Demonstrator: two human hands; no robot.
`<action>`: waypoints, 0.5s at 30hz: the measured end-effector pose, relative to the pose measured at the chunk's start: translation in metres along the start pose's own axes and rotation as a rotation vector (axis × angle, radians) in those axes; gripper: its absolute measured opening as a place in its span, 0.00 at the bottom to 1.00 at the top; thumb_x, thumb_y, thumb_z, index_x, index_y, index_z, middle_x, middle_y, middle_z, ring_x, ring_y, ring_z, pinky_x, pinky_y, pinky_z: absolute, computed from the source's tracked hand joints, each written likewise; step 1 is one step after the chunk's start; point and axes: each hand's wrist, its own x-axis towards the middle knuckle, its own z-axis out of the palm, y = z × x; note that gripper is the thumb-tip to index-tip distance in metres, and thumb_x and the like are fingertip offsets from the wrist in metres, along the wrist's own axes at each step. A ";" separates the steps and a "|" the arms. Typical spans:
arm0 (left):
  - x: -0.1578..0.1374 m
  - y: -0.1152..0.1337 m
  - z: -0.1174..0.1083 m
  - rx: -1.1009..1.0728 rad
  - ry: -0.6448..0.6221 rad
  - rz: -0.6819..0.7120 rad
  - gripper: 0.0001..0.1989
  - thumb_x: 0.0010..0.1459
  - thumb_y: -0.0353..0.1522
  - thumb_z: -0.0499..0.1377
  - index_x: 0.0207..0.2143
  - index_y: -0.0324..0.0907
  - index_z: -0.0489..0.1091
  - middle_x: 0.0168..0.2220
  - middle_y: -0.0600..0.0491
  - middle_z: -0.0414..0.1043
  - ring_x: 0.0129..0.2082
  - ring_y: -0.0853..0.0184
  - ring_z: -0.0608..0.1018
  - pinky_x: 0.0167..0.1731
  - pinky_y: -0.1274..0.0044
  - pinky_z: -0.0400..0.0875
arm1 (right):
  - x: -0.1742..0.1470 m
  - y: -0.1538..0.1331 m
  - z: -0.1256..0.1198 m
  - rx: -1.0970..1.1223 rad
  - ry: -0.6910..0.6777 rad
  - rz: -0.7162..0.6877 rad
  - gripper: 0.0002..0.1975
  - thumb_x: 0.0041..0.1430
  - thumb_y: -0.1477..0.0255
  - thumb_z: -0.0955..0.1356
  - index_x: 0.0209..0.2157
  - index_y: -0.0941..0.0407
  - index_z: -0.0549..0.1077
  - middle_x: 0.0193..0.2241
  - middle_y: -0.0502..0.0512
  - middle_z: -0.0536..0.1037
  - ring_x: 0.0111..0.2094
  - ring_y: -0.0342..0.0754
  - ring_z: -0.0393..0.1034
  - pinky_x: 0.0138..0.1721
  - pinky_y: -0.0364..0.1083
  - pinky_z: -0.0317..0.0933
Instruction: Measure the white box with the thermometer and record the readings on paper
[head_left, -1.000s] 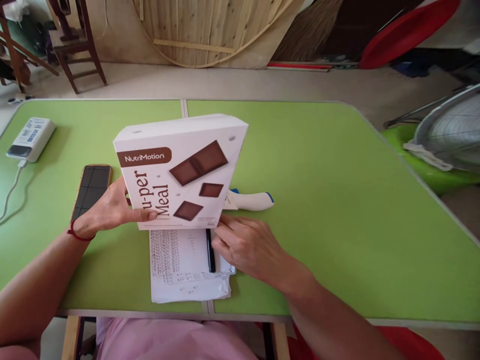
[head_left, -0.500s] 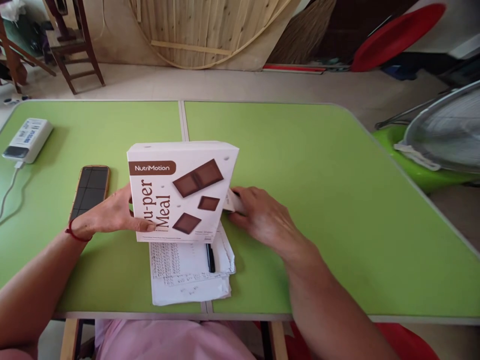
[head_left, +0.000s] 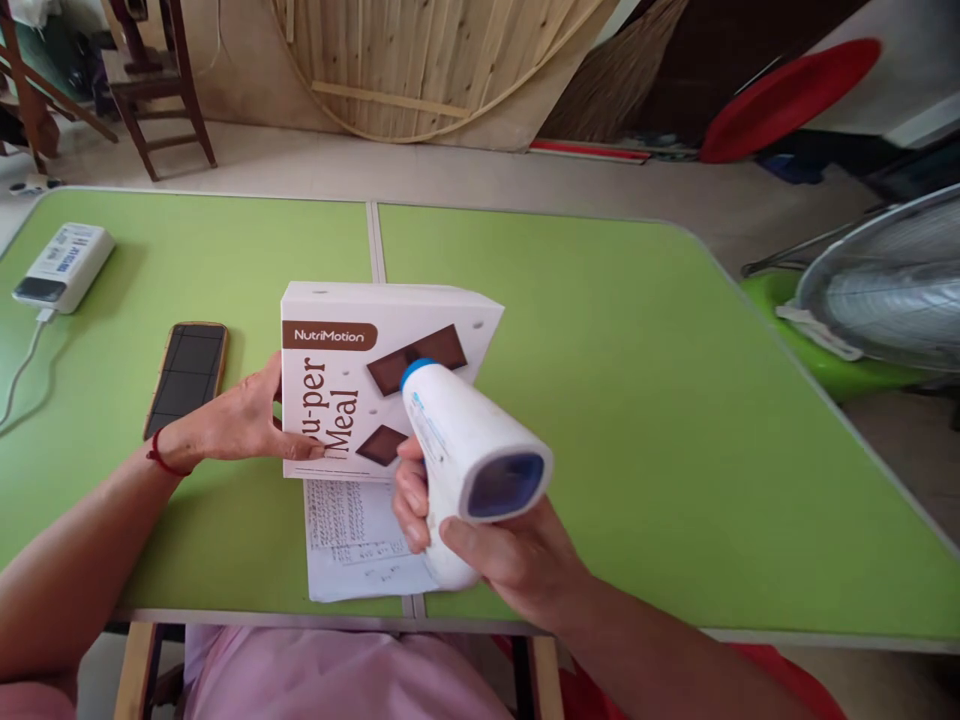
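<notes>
My left hand point(head_left: 251, 415) grips the left side of a white NutriMotion box point(head_left: 390, 290), its thumb across the front, which shows brown chocolate-like pieces. The box stands upright, tilted a little. In my right hand point(head_left: 487, 545) is a white infrared thermometer point(head_left: 457, 430) with a blue-rimmed nose and a dark screen facing me. Its nose points at the box front; whether it touches I cannot tell. Handwritten papers point(head_left: 360, 560) lie below the box, partly covered by it and by my right hand.
A phone point(head_left: 187, 370) lies on the green table point(head_left: 637, 400) left of my left hand. Farther left is a white power bank point(head_left: 67, 265) with a cable plugged in. A fan point(head_left: 892, 280) stands beyond the right edge, and a wooden chair point(head_left: 161, 95) beyond the far left.
My right hand has come from behind the box's right side to its front, bringing the thermometer into full view. The box stays in my left hand. The pen on the papers is now hidden.
</notes>
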 end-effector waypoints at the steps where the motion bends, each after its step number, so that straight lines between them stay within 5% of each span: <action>1: 0.000 -0.001 0.000 0.014 0.001 0.004 0.25 0.50 0.43 0.72 0.47 0.41 0.72 0.47 0.43 0.79 0.46 0.51 0.81 0.40 0.63 0.81 | 0.003 0.002 0.006 0.065 -0.003 -0.001 0.15 0.58 0.57 0.73 0.39 0.51 0.70 0.25 0.47 0.66 0.22 0.43 0.61 0.22 0.44 0.62; 8: 0.001 -0.005 -0.001 0.025 -0.005 -0.010 0.27 0.49 0.43 0.72 0.48 0.41 0.71 0.49 0.42 0.77 0.49 0.48 0.80 0.42 0.60 0.80 | 0.015 0.009 0.021 0.213 0.090 -0.006 0.15 0.54 0.60 0.76 0.36 0.52 0.71 0.23 0.45 0.63 0.23 0.41 0.60 0.24 0.43 0.62; 15: 0.002 0.000 -0.001 0.020 -0.032 0.014 0.23 0.52 0.44 0.70 0.47 0.41 0.73 0.45 0.44 0.78 0.46 0.51 0.80 0.39 0.64 0.81 | 0.014 0.018 0.016 0.108 0.073 -0.059 0.14 0.55 0.61 0.75 0.29 0.54 0.71 0.22 0.48 0.70 0.21 0.42 0.63 0.22 0.43 0.59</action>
